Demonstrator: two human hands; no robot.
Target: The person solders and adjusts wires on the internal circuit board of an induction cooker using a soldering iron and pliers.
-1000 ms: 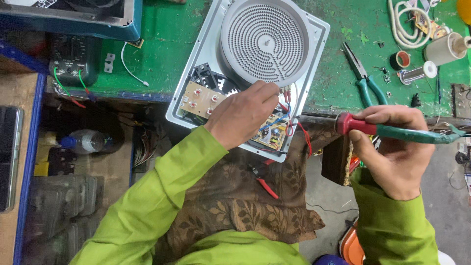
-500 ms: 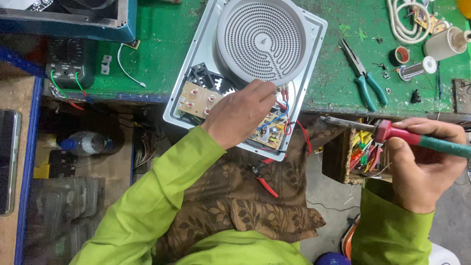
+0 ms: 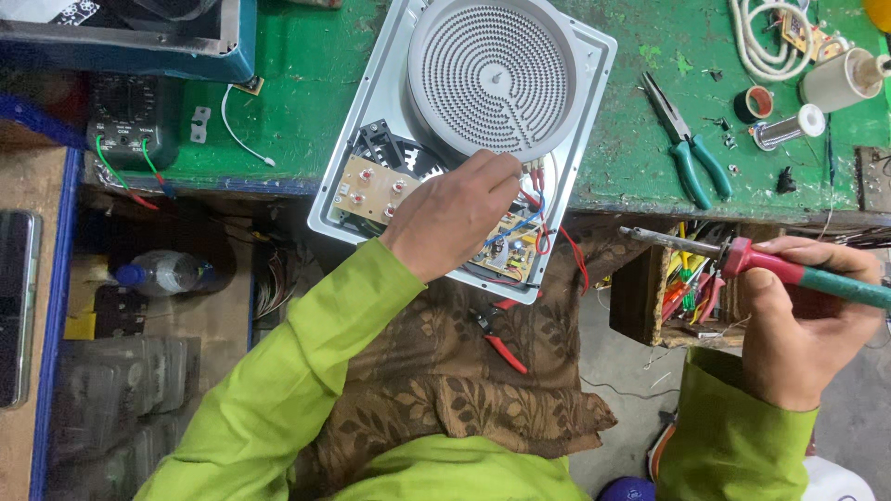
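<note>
The left hand (image 3: 455, 218) lies half closed on the circuit board (image 3: 510, 249) of the opened cooker (image 3: 464, 139), which hangs over the edge of the table (image 3: 306, 102). The right hand (image 3: 803, 320) grips a soldering iron (image 3: 742, 258), well apart from the board. The cooker could tip off the edge, or the iron's tip could touch the loose wires (image 3: 534, 199). The green table is worn and crowded: pliers (image 3: 687, 139), solder spool (image 3: 789, 128), a meter (image 3: 135, 130).
</note>
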